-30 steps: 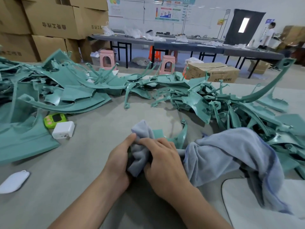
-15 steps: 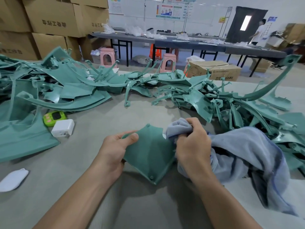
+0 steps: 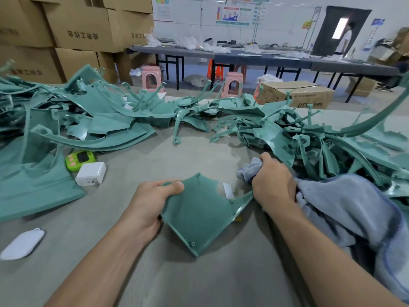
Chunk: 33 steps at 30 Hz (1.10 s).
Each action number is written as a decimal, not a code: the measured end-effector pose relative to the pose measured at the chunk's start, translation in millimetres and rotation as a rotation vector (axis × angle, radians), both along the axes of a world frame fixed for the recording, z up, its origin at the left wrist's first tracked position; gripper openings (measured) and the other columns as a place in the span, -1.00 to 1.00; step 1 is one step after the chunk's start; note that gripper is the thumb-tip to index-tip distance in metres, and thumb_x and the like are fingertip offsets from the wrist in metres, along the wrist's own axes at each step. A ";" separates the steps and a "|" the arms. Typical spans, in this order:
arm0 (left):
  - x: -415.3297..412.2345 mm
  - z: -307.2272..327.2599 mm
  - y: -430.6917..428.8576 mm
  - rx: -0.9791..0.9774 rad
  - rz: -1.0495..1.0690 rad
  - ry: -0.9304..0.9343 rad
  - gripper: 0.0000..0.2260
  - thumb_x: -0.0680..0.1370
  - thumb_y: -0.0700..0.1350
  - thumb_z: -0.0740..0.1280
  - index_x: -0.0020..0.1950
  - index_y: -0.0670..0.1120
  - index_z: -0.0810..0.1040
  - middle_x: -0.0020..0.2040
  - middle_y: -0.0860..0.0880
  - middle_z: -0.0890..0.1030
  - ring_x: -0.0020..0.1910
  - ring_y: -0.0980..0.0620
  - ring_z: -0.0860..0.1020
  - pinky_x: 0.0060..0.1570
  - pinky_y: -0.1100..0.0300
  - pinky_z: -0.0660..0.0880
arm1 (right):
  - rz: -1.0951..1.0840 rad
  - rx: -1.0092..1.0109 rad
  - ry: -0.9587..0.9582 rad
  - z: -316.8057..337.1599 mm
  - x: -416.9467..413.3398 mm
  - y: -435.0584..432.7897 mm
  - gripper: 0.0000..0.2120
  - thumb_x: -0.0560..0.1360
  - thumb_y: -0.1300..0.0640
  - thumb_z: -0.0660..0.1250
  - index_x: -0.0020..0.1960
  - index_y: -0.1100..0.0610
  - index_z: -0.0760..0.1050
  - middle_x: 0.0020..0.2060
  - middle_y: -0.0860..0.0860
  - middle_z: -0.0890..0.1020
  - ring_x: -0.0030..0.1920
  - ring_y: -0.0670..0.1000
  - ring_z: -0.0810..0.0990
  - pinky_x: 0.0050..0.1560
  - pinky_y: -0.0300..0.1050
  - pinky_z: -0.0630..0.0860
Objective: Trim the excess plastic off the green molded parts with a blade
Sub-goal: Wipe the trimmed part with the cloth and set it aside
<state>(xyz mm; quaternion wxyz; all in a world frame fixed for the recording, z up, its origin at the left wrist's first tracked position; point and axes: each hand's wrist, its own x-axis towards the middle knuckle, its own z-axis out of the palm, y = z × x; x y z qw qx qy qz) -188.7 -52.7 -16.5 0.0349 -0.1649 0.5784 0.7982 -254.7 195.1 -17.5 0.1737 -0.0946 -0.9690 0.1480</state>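
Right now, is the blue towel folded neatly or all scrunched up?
Scrunched up. The blue towel lies in a rumpled heap, and the right hand grips one bunched end.

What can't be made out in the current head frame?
Head view only:
- blade: none in sight; the right hand, bunched round the cloth, could hide one.
- fingers of the left hand: hidden under the green part it grips; only the thumb shows on top.
- underside of the green part: faces away.
- cloth: cut off by the right edge.
- poster text: too small.
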 end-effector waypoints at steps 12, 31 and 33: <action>-6.1 -1.5 -6.1 -0.060 0.035 0.046 -0.81 0.51 -0.34 0.38 -0.20 -0.16 0.76 -0.16 -0.25 0.72 -0.29 -0.13 0.71 -0.33 0.11 0.66 | 0.480 -0.224 0.362 -12.7 60.7 -11.7 -0.62 0.37 0.22 0.39 0.16 -0.02 0.55 -0.10 -0.23 0.48 -0.10 -0.17 0.43 -0.09 -0.43 0.37; 43.4 41.3 -2.3 -1.069 0.402 1.081 -0.87 0.57 0.04 0.41 0.10 0.23 0.65 0.01 0.30 0.67 -0.11 0.25 0.62 -0.11 0.37 0.49 | 0.183 -0.745 0.493 2.6 54.5 3.0 -0.77 0.49 0.26 0.32 -0.03 -0.08 0.55 -0.22 -0.15 0.65 -0.24 -0.12 0.59 -0.33 -0.29 0.45; 45.5 34.5 9.9 -1.411 0.396 1.232 -0.87 0.59 -0.11 0.40 0.06 0.09 0.69 -0.07 0.18 0.71 -0.11 0.17 0.64 -0.10 0.35 0.43 | 0.175 -0.736 0.486 1.2 52.7 4.3 -0.75 0.49 0.28 0.32 -0.02 -0.08 0.56 -0.21 -0.15 0.66 -0.21 -0.11 0.61 -0.30 -0.23 0.49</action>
